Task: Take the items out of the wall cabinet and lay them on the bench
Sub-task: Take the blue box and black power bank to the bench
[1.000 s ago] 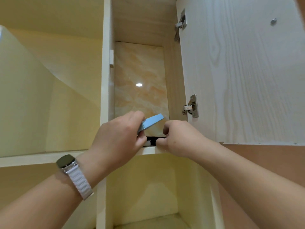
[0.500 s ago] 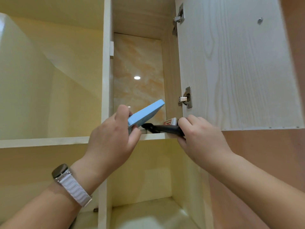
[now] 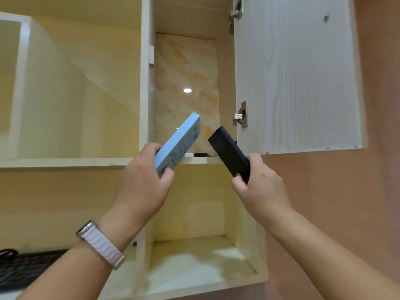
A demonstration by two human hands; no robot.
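The blue box (image 3: 179, 144) is just in front of the cabinet shelf (image 3: 201, 160), tipped up, with the left hand (image 3: 142, 182) wrapped tight round its low end. The right hand (image 3: 259, 182) grips the dark case (image 3: 230, 153) the same way. I think both are held clear to carry down. The print on the box is too blurry to read.

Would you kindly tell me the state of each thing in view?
Door: open.
Blue box: tilted, gripped by left hand.
Black case: tilted, gripped by right hand.
Shelf: holds small items.
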